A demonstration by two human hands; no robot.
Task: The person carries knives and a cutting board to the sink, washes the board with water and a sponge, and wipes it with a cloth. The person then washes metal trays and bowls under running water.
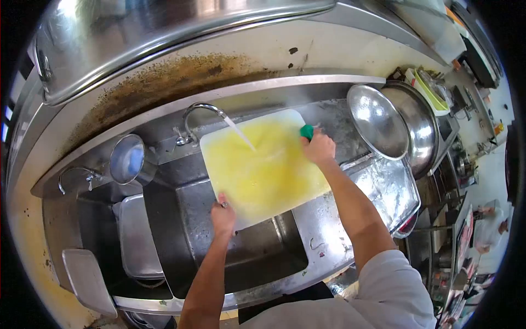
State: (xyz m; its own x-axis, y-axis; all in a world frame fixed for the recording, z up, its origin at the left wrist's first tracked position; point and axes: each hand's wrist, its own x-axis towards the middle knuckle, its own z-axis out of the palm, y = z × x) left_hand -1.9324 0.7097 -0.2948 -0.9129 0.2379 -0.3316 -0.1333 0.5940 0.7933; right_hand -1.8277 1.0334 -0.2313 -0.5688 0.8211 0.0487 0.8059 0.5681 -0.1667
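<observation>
A large white cutting board (263, 170) with a broad yellow stain lies tilted over the metal sink (192, 219). Water runs onto it from the curved faucet (211, 106). My left hand (222, 215) grips the board's lower left edge, a ring on one finger. Near the board's upper right corner, my right hand (319, 147) is closed around a green scrubber (307, 131), which touches the board's surface.
A metal pot (129, 160) stands left of the faucet. Trays (139, 236) rest in the left basin. Large metal bowls (379, 122) lean at the right, above a foil-like tray (383, 189). Another person (490, 227) is at the far right.
</observation>
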